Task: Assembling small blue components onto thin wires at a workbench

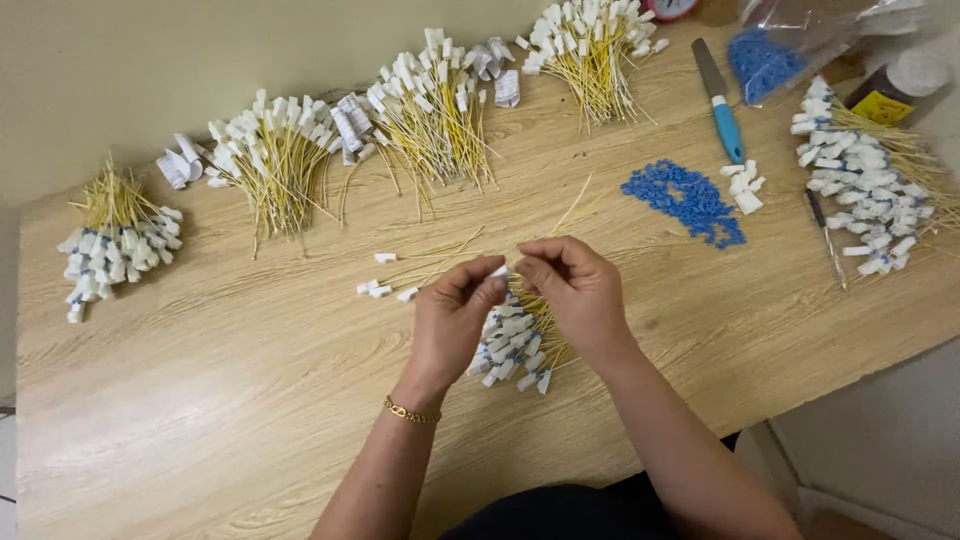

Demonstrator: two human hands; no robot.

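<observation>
At bench [250, 400] centre, both hands — left hand [455, 320], right hand [575, 290] — pinch one white connector [499, 271] between fingertips; its yellow-wired bundle [515, 345] lies directly beneath, long axis slanting away rightward.

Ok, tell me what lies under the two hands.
Under the left hand and right hand lies a bundle of yellow wires with white connectors on the wooden table. The hands cover the bundle's upper part.
</observation>
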